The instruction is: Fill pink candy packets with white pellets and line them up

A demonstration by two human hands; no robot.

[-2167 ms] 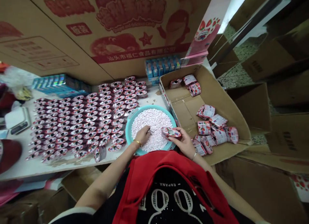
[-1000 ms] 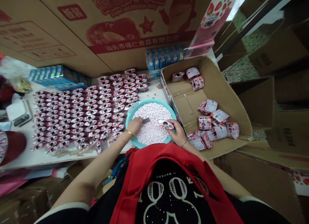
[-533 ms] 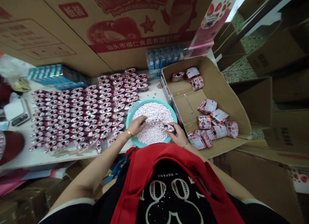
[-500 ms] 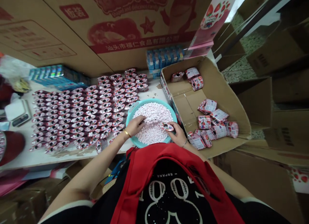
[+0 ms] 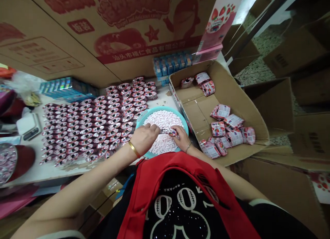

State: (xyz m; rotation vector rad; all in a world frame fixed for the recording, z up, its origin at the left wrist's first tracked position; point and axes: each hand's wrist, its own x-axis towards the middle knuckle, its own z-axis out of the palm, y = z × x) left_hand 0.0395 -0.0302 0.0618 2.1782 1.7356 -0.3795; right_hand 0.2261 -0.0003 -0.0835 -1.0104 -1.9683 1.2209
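Observation:
A turquoise basin (image 5: 186,127) full of small pale pink and white candies (image 5: 165,146) stands before me. Over it, my right hand (image 5: 182,139) pinches a small printed candy packet (image 5: 170,130), held up above the candies. My left hand (image 5: 146,137), with a gold bracelet at the wrist, is closed at the packet's left side. Something thin and greyish shows between its fingertips and the packet; I cannot make out what it is. Rows of upright candy packets (image 5: 100,123) stand to the left of the basin, their tops facing up.
Right of the basin is an open cardboard tray (image 5: 196,111) with several filled packets (image 5: 233,137). Blue boxes (image 5: 68,87) stand behind the rows. A white scale (image 5: 28,125) and a red tub (image 5: 24,161) sit at far left. Large printed cartons (image 5: 108,68) wall the back.
My left hand has left the candies and moved right, closing beside the packet. My right hand has brought the packet slightly left and up. The view has shifted a little.

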